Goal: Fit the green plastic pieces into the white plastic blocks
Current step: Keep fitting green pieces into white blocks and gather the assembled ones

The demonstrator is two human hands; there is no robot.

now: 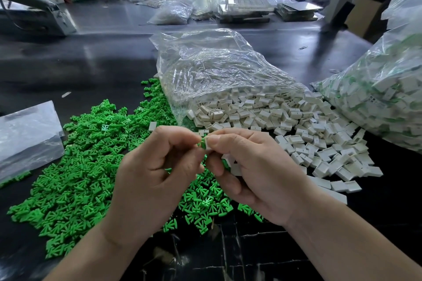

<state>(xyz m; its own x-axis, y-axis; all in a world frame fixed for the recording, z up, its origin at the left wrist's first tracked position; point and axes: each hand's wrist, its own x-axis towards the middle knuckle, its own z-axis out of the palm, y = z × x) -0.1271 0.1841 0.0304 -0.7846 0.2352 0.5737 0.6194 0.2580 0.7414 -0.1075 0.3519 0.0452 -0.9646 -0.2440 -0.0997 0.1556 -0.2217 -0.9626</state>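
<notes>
Misalignment is the risk: left hand (159, 166) pinches a green piece (201, 144) against the white block (208, 143) pinched by the right hand (251, 173), above the green heap (75, 166); a skewed push could jam or drop it.

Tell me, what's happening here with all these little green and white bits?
A person is joining small parts by hand. The left hand pinches a green piece and the right hand pinches a white block, pressed together above the dark table. Loose green pieces lie heaped on the left; white blocks spill from a clear bag behind. The piece looks only partly in.
</notes>
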